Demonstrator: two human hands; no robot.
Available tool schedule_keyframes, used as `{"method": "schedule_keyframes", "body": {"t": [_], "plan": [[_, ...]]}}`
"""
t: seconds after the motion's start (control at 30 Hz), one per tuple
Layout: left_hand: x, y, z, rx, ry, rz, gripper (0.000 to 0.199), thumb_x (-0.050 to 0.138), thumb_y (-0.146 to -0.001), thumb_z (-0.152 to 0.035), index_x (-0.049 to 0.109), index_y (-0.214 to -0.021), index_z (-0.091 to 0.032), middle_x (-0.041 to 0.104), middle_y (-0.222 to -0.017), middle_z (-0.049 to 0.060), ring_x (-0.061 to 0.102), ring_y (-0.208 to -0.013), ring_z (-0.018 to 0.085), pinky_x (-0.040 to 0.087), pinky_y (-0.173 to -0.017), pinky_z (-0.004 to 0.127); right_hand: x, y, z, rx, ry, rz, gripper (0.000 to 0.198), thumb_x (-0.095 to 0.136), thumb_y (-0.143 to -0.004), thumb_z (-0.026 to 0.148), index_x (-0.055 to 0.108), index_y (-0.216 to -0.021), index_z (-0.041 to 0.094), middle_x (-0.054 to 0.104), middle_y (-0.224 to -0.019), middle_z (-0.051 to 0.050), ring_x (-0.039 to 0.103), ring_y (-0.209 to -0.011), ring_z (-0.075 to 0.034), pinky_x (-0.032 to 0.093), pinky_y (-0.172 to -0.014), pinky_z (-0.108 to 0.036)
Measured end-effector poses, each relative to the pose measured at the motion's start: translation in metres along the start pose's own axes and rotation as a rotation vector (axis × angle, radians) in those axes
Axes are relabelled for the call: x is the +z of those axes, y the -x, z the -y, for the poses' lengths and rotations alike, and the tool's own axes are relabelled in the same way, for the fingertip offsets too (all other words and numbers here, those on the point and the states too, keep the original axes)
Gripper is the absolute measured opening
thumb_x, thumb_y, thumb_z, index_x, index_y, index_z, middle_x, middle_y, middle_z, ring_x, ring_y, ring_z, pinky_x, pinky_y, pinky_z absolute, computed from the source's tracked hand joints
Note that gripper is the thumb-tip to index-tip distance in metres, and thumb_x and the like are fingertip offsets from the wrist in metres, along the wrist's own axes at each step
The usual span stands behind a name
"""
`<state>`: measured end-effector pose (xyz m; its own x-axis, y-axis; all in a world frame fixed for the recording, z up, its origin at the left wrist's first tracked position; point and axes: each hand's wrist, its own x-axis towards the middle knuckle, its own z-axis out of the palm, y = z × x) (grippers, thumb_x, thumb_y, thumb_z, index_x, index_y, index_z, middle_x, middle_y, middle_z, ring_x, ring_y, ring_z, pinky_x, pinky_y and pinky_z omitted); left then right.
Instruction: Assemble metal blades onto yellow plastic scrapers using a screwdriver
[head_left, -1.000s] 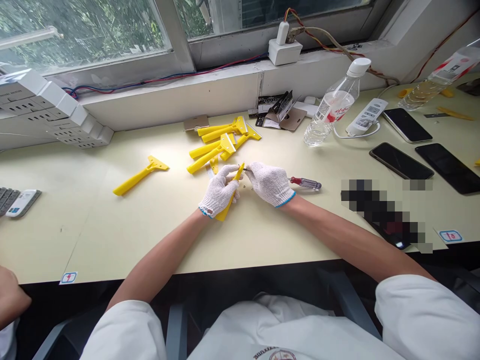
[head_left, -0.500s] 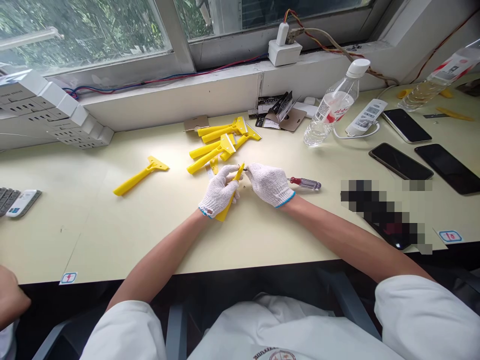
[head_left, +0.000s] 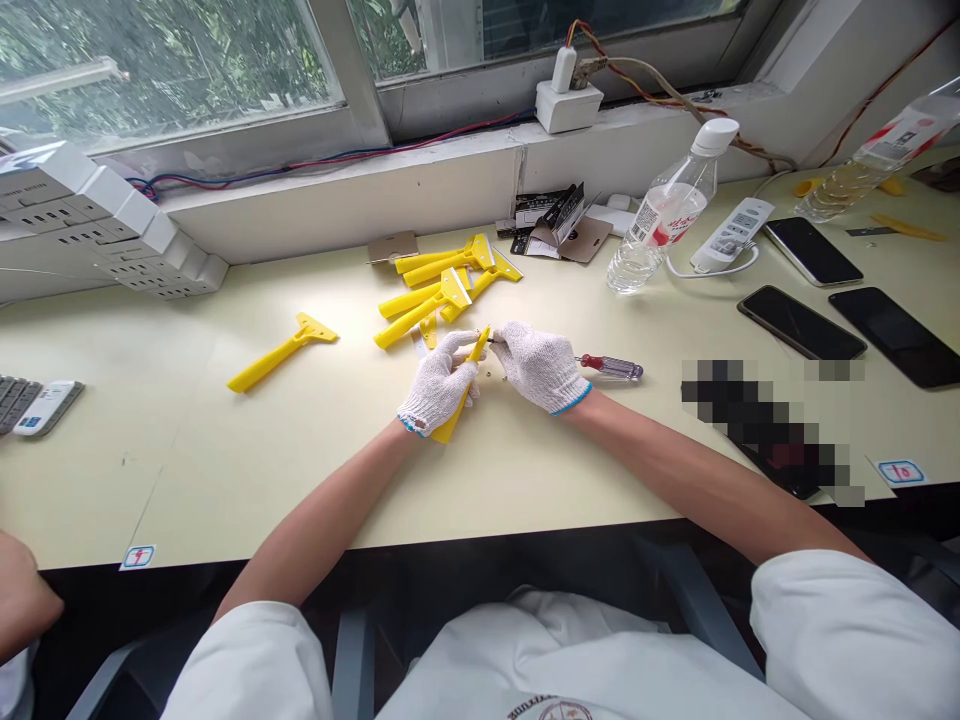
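Note:
My left hand (head_left: 437, 385), in a white knit glove, is closed around a yellow scraper (head_left: 448, 424) tilted with one end up. My right hand (head_left: 538, 365), gloved too, pinches close to the scraper's upper end. A tiny dark thing shows at its fingertips, too small to name. Beside the right wrist lies a screwdriver (head_left: 616, 368) with a clear and red handle, its tip hidden by the hand. Small metal bits (head_left: 488, 374) lie on the table between my hands. Just beyond them is a pile of yellow scrapers (head_left: 421, 312); a single scraper (head_left: 274, 358) lies to the left.
Torn black packaging (head_left: 559, 222) and a water bottle (head_left: 664, 210) stand at the back. Phones (head_left: 802, 322) and a power strip (head_left: 733, 236) lie at right. White boxes (head_left: 112, 225) are stacked at back left. Another person's arm (head_left: 24, 595) shows at the left edge.
Almost nothing differs. My right hand has shifted very slightly at the scraper's end; the left hand and scraper stay in place.

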<state>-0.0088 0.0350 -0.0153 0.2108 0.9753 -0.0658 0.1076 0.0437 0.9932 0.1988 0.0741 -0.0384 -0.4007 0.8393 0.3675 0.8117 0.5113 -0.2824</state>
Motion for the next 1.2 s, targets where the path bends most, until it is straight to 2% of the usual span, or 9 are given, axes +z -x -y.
{"method": "schedule_keyframes", "body": {"t": [0.13,0.3,0.4,0.53,0.6,0.93,1.2], "plan": [[0.0,0.0,-0.001,-0.003,0.003,-0.002,0.054,0.068,-0.09,-0.024,0.062,-0.144,-0.023,0.079,-0.121,0.007,0.07,-0.055,0.011,0.06,-0.047,0.027,0.002,0.0,-0.001,0.005,0.002,0.015,0.054,0.035,-0.123,0.045,0.07,-0.132,0.004,0.076,-0.118,-0.023,0.069,-0.104,-0.023,0.039,-0.083,-0.033],[0.0,0.001,-0.003,-0.011,0.0,-0.003,0.054,0.068,-0.09,-0.023,0.063,-0.144,-0.023,0.079,-0.125,0.009,0.071,-0.056,0.011,0.06,-0.048,0.028,0.001,-0.001,0.002,0.027,0.012,0.042,0.056,0.033,-0.123,0.044,0.071,-0.131,0.003,0.076,-0.112,-0.023,0.068,-0.104,-0.024,0.041,-0.086,-0.034],[0.0,0.002,-0.004,-0.017,0.008,-0.004,0.054,0.069,-0.09,-0.024,0.063,-0.144,-0.023,0.079,-0.125,0.009,0.071,-0.056,0.012,0.06,-0.048,0.028,-0.004,0.001,0.005,0.036,0.014,0.048,0.053,0.04,-0.123,0.045,0.071,-0.131,0.004,0.075,-0.113,-0.023,0.069,-0.105,-0.024,0.048,-0.089,-0.034],[0.001,0.003,-0.005,-0.022,0.002,-0.004,0.054,0.069,-0.09,-0.025,0.063,-0.144,-0.023,0.08,-0.119,0.007,0.071,-0.057,0.011,0.06,-0.049,0.027,-0.016,0.006,0.011,0.046,0.014,0.051,0.046,0.066,-0.113,0.051,0.069,-0.139,0.012,0.072,-0.127,-0.012,0.072,-0.111,-0.021,0.063,-0.1,-0.038],[0.001,0.003,-0.006,-0.024,-0.001,-0.006,0.054,0.069,-0.091,-0.025,0.063,-0.144,-0.023,0.079,-0.118,0.007,0.071,-0.057,0.011,0.061,-0.049,0.027,-0.02,0.007,0.014,0.052,0.015,0.055,0.046,0.071,-0.111,0.05,0.069,-0.141,0.015,0.071,-0.132,-0.011,0.072,-0.116,-0.022,0.065,-0.103,-0.041],[-0.004,0.0,-0.005,-0.038,0.124,0.032,0.054,0.074,-0.09,-0.026,0.061,-0.142,-0.023,0.08,-0.119,0.008,0.069,-0.055,0.01,0.059,-0.049,0.026,-0.022,0.006,0.018,0.078,0.013,0.056,0.043,0.071,-0.111,0.046,0.07,-0.141,0.015,0.071,-0.136,-0.012,0.072,-0.121,-0.022,0.066,-0.106,-0.042],[-0.004,0.0,-0.008,-0.046,0.131,0.026,0.052,0.074,-0.09,-0.027,0.06,-0.14,-0.022,0.079,-0.121,0.009,0.069,-0.055,0.01,0.059,-0.048,0.028,-0.026,0.007,0.02,0.058,-0.014,0.055,0.045,0.071,-0.112,0.047,0.07,-0.142,0.014,0.071,-0.136,-0.012,0.072,-0.122,-0.023,0.065,-0.107,-0.044]]}}
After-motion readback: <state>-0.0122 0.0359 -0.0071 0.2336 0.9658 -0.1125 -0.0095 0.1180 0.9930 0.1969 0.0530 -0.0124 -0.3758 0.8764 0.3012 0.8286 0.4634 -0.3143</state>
